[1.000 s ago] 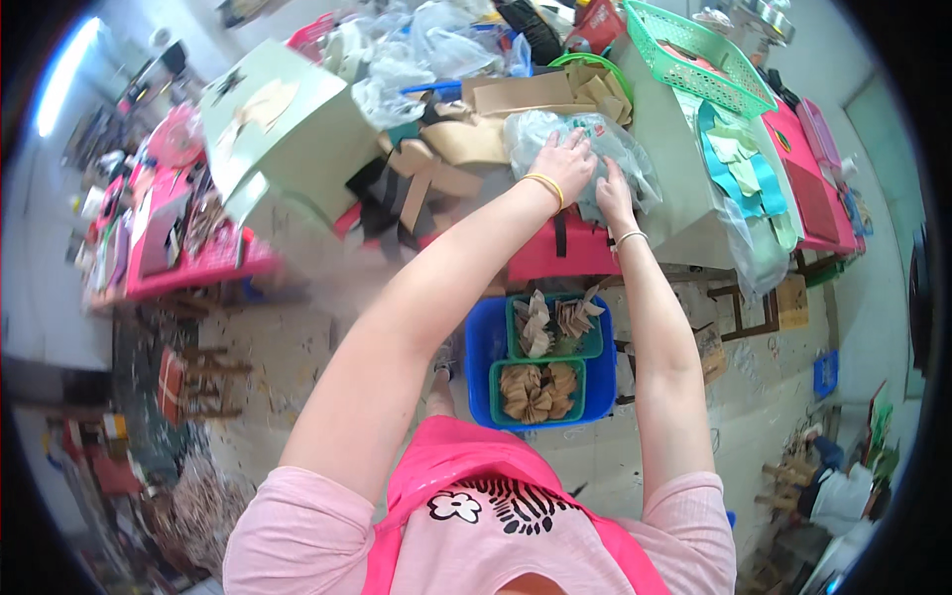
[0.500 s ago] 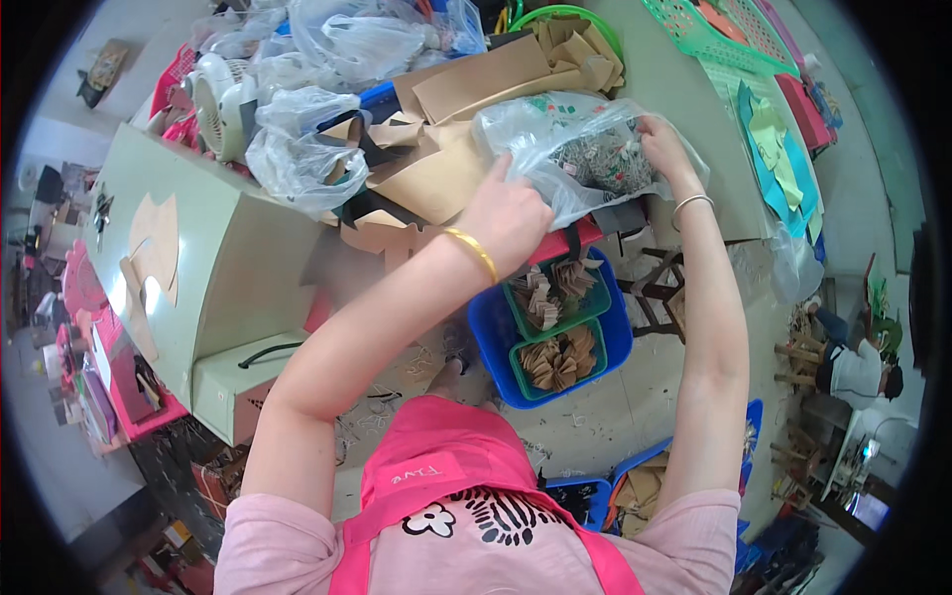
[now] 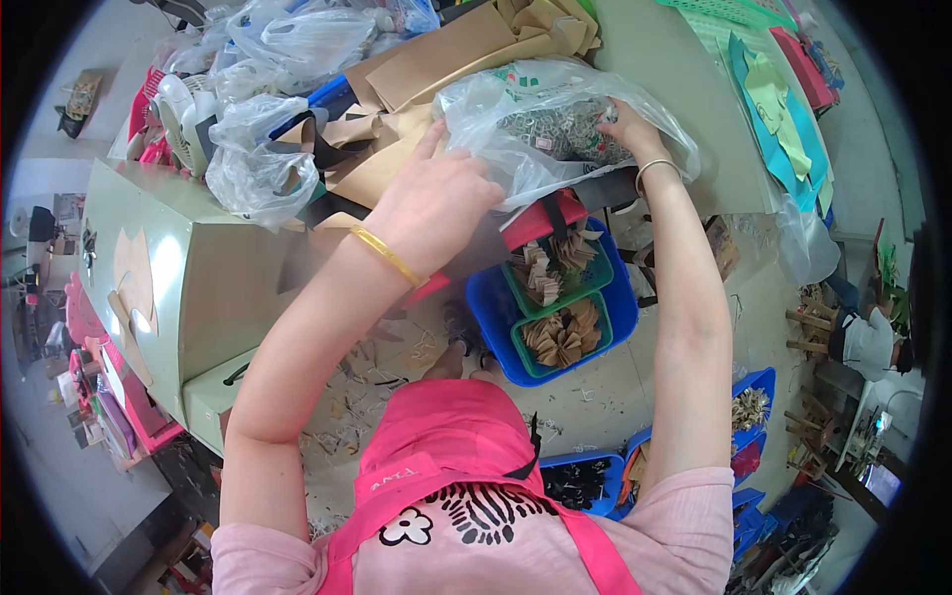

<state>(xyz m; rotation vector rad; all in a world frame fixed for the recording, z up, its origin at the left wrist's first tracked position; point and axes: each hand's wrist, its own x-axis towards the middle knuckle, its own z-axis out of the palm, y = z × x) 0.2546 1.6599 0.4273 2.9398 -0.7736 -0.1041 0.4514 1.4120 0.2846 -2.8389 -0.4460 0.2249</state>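
bag (image 3: 476,114): metal pieces (image 3: 560,136) | green tray (image 3: 583,279): tan pieces (image 3: 540,278) | right hand (image 3: 635,136) at bag mouth, left hand (image 3: 436,203) alongside; grips: cannot tell

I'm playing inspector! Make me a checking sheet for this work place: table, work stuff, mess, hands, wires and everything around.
Surface: pale green worktop, partly covered.
Work things: clear plastic bag, open, showing small silvery pieces.
Clutter: brown cardboard, other plastic bags and a fan, crowded together.
Hands: left hand at the clear bag's left side, grip unclear; right hand has its fingers at the silvery pieces.
Cables: one short black curve at left; cord or handle, can't tell.
Surroundings: blue tub below, scraps on the floor, another person at right.
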